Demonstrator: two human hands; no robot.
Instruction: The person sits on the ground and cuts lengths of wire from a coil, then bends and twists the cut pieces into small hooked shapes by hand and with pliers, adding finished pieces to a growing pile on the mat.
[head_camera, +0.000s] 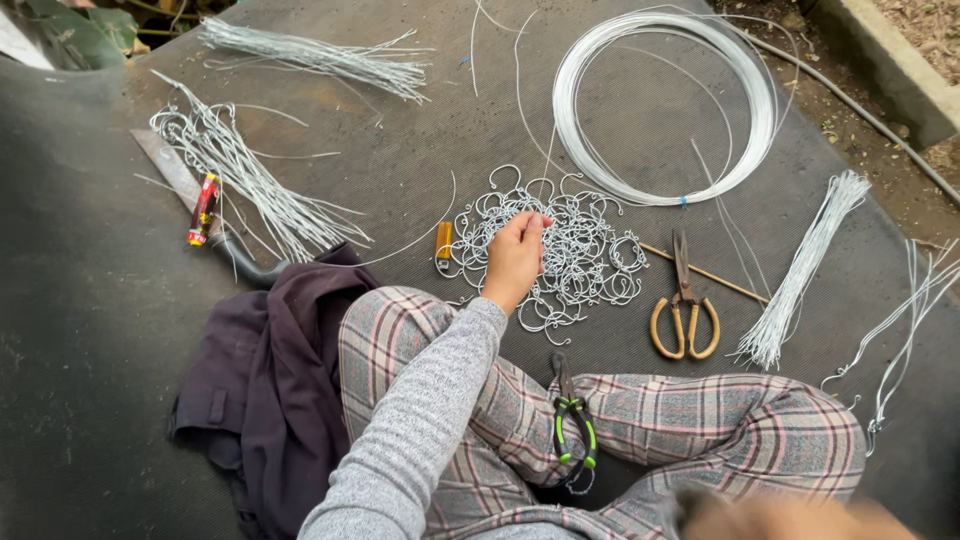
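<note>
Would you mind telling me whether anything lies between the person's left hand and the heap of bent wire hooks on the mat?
Nothing visible does. The left hand already rests on the near side of the pile of wire hooks, fingers in among them. The orange lighter lies just beside it and the scissors lie beyond the pile, both off to the sides.

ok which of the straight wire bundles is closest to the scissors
The white bundle lying just right of the scissors, fanned at its lower end. The other bundles lie far off at the mat's upper left and left.
</note>
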